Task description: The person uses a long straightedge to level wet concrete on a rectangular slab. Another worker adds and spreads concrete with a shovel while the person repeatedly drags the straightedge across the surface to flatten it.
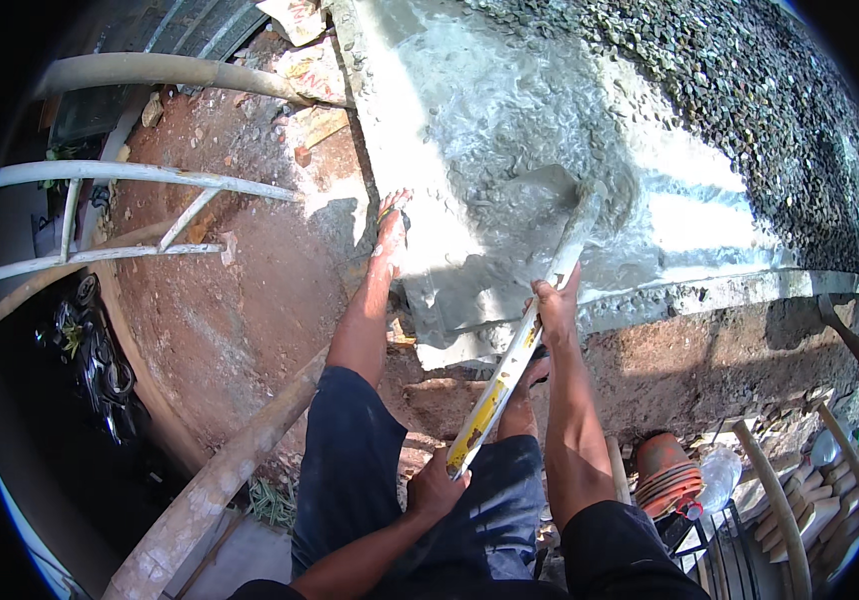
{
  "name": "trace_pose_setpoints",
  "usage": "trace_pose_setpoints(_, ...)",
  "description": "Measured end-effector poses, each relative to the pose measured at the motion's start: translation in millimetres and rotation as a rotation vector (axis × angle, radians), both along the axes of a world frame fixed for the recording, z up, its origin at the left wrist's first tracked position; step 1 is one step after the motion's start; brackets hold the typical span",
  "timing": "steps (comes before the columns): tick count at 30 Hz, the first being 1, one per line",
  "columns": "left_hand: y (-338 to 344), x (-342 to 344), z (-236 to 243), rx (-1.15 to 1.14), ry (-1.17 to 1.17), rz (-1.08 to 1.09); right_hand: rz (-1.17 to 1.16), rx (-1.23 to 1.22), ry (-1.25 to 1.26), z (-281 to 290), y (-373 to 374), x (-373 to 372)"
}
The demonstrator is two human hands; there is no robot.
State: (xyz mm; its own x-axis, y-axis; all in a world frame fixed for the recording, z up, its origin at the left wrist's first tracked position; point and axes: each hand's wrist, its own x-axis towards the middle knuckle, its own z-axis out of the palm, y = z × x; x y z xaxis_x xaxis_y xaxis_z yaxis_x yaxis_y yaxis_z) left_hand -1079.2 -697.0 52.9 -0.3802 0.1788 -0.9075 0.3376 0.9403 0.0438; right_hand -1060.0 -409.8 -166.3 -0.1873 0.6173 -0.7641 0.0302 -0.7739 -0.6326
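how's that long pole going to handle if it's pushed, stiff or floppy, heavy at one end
Probably stiff: the pole runs nearly straight between the left hand and the right hand. Its far end may well feel heavy and drag, since it reaches into shiny, wet-looking grey mix.

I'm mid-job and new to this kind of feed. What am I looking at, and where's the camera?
There's no machine here: a person is working bare-handed. The single picture comes from a wide fisheye camera on their head, looking down, so straight edges bend near the rim. Picture left is their left.

The left hand grips the lower end of a long white-and-yellow handle; the right hand grips it farther up. Its far end meets a broad blade in wet grey mix. Dark gravel lies beyond, toward the right.
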Motion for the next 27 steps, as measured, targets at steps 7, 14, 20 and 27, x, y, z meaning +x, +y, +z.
trace_pose_setpoints(7,5.6,-49.4,168.7,-0.040,-0.135,-0.042,-0.247,-0.260,0.146,80.7,-60.7,38.1)
trace_pose_setpoints(14,82.9,-98.5,66.4,0.019,-0.216,-0.043,-0.161,-0.259,-0.228,-33.8,-9.8,11.6)
trace_pose_setpoints(20,70.5,-85.6,-10.0,0.151,-0.333,0.178,0.078,0.057,-0.295,-55.2,55.2,-12.6)
trace_pose_setpoints(27,59.5,-83.2,-117.6,0.342,-0.259,0.272,0.312,0.584,-0.444,-38.8,112.8,-74.3)
